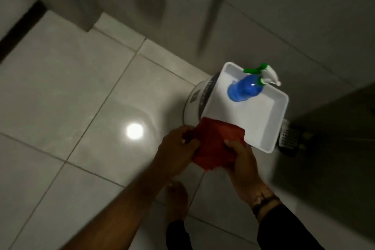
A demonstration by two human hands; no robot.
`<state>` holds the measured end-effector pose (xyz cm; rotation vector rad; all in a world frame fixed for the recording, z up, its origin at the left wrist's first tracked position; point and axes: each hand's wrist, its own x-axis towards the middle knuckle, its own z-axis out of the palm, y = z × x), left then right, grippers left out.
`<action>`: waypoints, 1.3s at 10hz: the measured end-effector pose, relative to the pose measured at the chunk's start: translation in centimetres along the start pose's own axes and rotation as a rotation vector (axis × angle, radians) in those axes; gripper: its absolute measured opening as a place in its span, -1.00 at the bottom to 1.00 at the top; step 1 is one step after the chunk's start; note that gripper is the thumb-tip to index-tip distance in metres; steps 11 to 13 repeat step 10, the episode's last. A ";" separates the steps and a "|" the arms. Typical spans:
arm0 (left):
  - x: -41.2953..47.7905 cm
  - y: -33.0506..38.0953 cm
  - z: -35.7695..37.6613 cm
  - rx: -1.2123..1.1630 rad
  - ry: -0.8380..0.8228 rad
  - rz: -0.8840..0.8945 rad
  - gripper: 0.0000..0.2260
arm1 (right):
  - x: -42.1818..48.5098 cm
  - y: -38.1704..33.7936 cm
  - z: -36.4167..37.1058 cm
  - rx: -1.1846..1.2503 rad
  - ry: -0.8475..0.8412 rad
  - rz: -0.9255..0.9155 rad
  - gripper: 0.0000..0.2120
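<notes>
Both hands meet low in view, at about five o'clock from centre: the left hand point(178, 148) pinches one edge of a red cloth point(215, 142), and the right hand point(241, 160) grips the opposite edge, thumb on top. Below them a bare foot point(176, 199) stands on the glossy tiled floor point(81, 107). At one o'clock from the cloth, touching it, a white tray point(282, 119) rests on a round white appliance point(194, 97), with a blue spray bottle point(243, 89) inside. The work seems barely begun: cloth in hand, bottle untouched, wiping apparently still ahead.
</notes>
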<state>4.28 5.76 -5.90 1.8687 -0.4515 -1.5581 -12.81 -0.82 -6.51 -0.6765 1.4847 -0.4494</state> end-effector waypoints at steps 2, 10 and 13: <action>7.6 6.1 5.8 0.589 0.054 0.186 -0.72 | 9.1 -3.8 -3.4 -0.216 0.156 -0.011 -0.77; 1.6 2.7 5.8 0.946 0.379 0.369 -0.44 | 2.9 -4.6 -1.0 -0.561 0.401 -0.214 -0.45; 1.6 2.7 5.8 0.946 0.379 0.369 -0.44 | 2.9 -4.6 -1.0 -0.561 0.401 -0.214 -0.45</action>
